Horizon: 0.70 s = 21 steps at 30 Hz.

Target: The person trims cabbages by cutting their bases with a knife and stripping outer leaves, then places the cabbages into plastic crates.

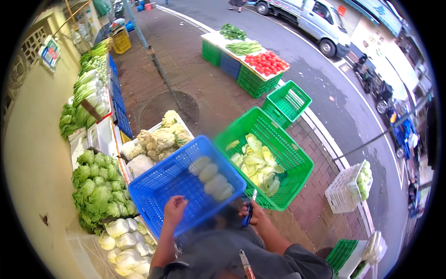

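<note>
My right hand (253,215) is closed around a blue-handled utility knife (249,211), its pale blade pointing up, beside the near corner of a green crate (292,195). Loose yellow-green cabbage leaves (258,162) lie in that crate. Over the near side of a blue crate (153,186), my left hand (175,209) is closed with its fingers curled; whether anything small is in them is hidden. Several pale, oblong cabbages (211,178), slightly blurred, rest in a row along the right side of the blue crate.
Cauliflowers (162,139), green lettuce (100,186) and pale Chinese cabbages (127,246) are stacked along the left. Ahead, a crate stand holds tomatoes (267,63). An empty green crate (287,102) and a white crate (344,190) stand near the kerb. A leaning pole (155,60) rises beyond the cauliflowers.
</note>
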Tool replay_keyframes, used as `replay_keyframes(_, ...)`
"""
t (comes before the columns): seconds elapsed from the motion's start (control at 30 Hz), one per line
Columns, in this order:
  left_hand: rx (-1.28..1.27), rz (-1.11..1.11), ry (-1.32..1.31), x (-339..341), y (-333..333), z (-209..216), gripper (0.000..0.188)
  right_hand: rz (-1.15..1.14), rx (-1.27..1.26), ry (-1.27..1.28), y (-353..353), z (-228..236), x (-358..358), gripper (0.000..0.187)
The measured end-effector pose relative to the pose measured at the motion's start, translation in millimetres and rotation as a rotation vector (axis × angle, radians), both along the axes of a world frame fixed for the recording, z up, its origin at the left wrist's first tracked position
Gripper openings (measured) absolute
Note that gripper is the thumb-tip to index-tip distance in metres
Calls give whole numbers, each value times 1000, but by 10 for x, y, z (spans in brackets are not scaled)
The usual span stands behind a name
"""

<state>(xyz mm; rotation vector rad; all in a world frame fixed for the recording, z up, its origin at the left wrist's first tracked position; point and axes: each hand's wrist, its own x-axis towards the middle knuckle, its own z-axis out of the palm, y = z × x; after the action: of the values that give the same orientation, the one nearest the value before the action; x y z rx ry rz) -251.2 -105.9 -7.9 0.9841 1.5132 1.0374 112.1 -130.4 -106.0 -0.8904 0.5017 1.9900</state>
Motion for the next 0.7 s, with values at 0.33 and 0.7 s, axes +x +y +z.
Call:
replay_keyframes(0.33, -236, -257, 287, -283, -336, -889, 40, -73, 1398, -223, 63, 3082, -597, 21)
replay_keyframes(0.7, -288, -368, 378, -349, -432, -1363, 33, -250, 2014, -46, -223, 3896, -720, 47)
